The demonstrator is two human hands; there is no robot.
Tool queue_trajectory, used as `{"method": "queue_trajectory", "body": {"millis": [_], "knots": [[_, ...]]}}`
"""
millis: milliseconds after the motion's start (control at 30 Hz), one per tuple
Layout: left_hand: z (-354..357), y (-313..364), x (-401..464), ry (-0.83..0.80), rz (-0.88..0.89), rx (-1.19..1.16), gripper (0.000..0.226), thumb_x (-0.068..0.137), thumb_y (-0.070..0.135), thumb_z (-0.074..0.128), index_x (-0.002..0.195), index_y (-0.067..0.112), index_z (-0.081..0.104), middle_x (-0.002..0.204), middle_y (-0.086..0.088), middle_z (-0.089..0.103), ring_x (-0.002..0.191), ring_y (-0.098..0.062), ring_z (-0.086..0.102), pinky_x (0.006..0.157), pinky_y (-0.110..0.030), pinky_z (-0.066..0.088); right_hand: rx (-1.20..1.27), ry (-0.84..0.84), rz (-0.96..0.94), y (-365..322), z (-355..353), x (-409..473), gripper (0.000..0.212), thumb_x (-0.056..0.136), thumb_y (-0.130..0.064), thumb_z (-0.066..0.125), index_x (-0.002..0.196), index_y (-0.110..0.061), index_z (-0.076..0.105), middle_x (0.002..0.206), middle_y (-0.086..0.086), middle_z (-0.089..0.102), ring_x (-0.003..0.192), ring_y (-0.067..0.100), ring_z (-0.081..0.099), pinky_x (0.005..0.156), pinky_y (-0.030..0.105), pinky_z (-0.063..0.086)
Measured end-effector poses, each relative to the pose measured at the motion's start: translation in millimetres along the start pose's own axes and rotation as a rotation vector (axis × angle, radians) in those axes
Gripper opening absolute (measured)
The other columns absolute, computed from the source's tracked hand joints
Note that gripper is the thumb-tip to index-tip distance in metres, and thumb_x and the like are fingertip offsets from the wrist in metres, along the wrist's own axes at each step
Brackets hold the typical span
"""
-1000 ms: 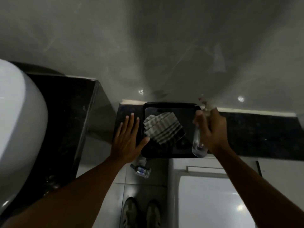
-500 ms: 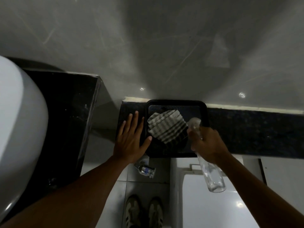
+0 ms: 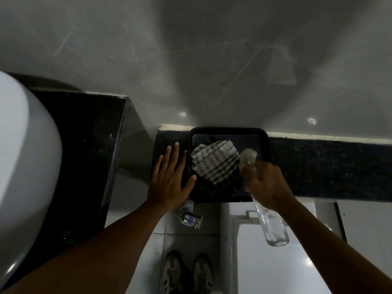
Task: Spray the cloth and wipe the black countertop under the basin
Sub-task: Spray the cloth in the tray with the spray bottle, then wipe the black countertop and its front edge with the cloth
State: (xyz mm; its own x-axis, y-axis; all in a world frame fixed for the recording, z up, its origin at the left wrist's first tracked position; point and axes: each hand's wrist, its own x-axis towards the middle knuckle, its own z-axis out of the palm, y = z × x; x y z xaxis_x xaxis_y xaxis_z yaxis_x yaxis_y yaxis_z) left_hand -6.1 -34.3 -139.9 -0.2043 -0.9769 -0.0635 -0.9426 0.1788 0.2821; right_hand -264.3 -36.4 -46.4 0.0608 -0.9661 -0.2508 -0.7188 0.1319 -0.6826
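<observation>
1. Right hand has its fingers clamped round the neck of a clear plastic spray bottle, nozzle tilted down at the cloth, likely to wet it.
2. Striped grey-and-white folded cloth lies in a black rectangular tray on the dark speckled ledge.
3. Left hand is flat, fingers spread, on the tray's left rim, probably steadying it.
4. Black countertop under the white basin is not yet wiped.
</observation>
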Motion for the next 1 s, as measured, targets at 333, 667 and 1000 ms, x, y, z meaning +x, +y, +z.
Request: {"method": "queue_trajectory", "body": {"millis": [333,667,1000], "knots": [[1.1,-0.8,0.8,-0.011,-0.002,0.014,0.076,0.093,0.065,0.011,0.154,0.02,0.015,0.165,-0.01,0.002,0.152,-0.024,-0.002,0.122,-0.048,0.012,0.272,0.632,-0.182,-13.2,-30.2,13.4,0.013,0.101,-0.031,0.05,0.089,-0.037,0.049,0.071,-0.012,0.061,0.061,-0.008,0.064,0.054,0.006,0.049],[-3.1,0.9,-0.4,-0.038,-0.009,0.006,0.078,0.092,0.067,0.009,0.154,0.02,0.015,0.165,-0.01,0.002,0.152,-0.025,-0.003,0.121,-0.051,0.015,0.255,0.539,-0.262,8.5,-6.2,14.4,0.014,0.099,-0.041,0.05,0.096,-0.029,0.056,0.077,-0.007,0.062,0.068,0.002,0.064,0.059,0.023,0.052],[-16.2,10.7,0.5,-0.052,-0.09,-0.177,0.096,0.079,0.084,0.006,0.153,0.023,-0.001,0.164,-0.004,-0.009,0.151,-0.019,-0.012,0.123,-0.042,-0.002,0.338,0.667,0.178,24.7,30.5,-51.3,0.097,0.078,-0.072,0.053,0.147,-0.013,0.018,0.146,0.018,0.027,0.133,0.029,0.034,0.109,0.051,0.035]]}}
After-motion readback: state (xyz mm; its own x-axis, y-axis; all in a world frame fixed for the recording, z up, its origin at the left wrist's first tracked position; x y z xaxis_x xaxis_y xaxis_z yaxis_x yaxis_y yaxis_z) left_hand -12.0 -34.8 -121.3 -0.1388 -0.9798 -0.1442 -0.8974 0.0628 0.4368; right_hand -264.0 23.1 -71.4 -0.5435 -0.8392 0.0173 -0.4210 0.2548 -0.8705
